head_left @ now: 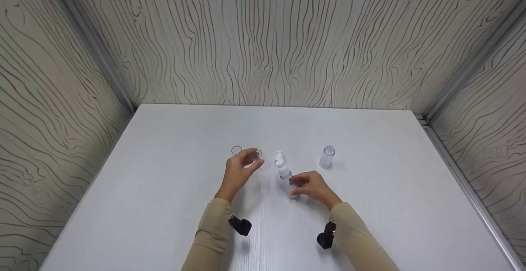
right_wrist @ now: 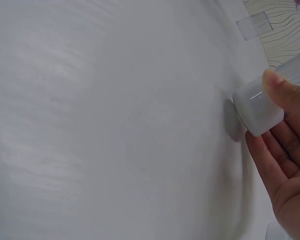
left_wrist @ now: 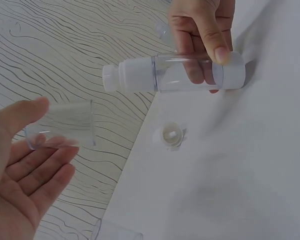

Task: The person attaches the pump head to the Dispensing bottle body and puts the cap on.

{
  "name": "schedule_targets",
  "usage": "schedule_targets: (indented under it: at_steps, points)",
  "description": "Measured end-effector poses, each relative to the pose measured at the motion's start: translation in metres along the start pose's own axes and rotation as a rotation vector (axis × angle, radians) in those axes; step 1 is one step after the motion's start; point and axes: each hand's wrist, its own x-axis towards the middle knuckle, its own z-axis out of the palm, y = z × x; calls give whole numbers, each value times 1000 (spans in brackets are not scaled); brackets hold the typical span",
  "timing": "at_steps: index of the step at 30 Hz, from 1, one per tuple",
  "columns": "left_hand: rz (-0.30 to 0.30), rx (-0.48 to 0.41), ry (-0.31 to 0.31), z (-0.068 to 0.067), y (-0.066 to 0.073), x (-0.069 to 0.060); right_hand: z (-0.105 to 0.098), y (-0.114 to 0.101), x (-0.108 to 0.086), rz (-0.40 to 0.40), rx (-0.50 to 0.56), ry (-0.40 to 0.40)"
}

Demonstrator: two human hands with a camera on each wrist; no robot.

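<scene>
In the left wrist view, my left hand pinches a clear, tube-shaped plastic cap between thumb and fingers, holding it above the table. My right hand grips the lower part of a clear pump bottle with a white pump top and a white base. Its base is at or just over the tabletop; contact is unclear. The pump top points toward the cap, with a gap between them. A small white round piece lies on the table by the bottle.
A second clear cap stands beyond my left hand. Another clear bottle stands upright to the right, beyond my right hand. The white table is enclosed by wood-grain panels at the back and sides.
</scene>
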Motion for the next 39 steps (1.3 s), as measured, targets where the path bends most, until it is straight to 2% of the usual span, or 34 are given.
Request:
schedule_targets:
  at_steps: [4,12,18,24,30,39]
  points:
    - [10,-35,8,3,2,2,1,0,-1,4,-9,18]
    - [23,-62,19,7,9,1,0,-5,-3,-9,42,65]
    - [20,-86,17,11,9,2,-1,-6,-2,9,15,84]
    - [27,-120,23,13,9,1,0,-7,-2,21,-5,85]
    - [13,-107,10,17,8,0,1,-10,-3,18,-18,85]
    - [5,-135,3,21,6,0,3,-12,-3,22,-16,90]
